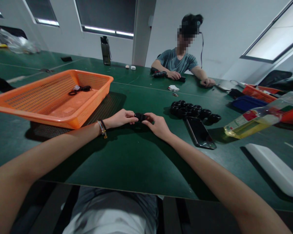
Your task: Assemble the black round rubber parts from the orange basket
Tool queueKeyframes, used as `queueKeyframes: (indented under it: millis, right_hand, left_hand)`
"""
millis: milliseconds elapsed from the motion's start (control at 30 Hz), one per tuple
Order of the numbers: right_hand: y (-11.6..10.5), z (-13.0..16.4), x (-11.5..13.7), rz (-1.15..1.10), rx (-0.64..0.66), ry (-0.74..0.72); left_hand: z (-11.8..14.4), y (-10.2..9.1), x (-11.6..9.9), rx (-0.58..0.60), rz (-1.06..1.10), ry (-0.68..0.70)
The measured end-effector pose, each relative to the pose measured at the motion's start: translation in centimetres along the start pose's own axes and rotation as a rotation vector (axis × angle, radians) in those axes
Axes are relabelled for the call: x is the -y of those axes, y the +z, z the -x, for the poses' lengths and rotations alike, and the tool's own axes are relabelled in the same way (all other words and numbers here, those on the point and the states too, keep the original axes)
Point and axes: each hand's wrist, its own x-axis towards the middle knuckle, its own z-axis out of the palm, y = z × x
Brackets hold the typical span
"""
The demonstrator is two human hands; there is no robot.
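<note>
Between my two hands, just above the green table (136, 156), is a small black part (139, 117) whose kind I cannot make out. My left hand (123, 118) pinches its left end between thumb and fingers. On the other end, the thumb and fingers of my right hand (157, 125) are closed. To the right of my hands lies a cluster of shiny black round parts (185, 109), several of them side by side. A dark phone (200, 132) lies flat in front of that cluster.
An orange mesh basket (80, 121) with black cord-like items (80, 89) inside stands left. Right are a bottle of yellow liquid (254, 122), a white box-like device (274, 169) and orange trays (261, 92). Opposite sits a person (179, 61) beside a black tool (160, 74). A dark bottle (105, 51) stands behind.
</note>
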Motion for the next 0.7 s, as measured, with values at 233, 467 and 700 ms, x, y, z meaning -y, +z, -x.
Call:
queueKeyframes:
  millis: [233, 467, 700]
  right_hand:
    - [-0.03, -0.03, -0.04, 0.017, 0.008, 0.003]
    - [-0.04, -0.1, 0.03, 0.034, 0.027, 0.015]
    - [-0.1, -0.06, 0.01, -0.01, 0.008, -0.01]
  left_hand:
    - [0.03, 0.06, 0.14, -0.003, -0.031, 0.005]
    - [0.01, -0.09, 0.06, -0.001, -0.043, 0.013]
    - [-0.01, -0.08, 0.04, 0.001, -0.051, 0.005]
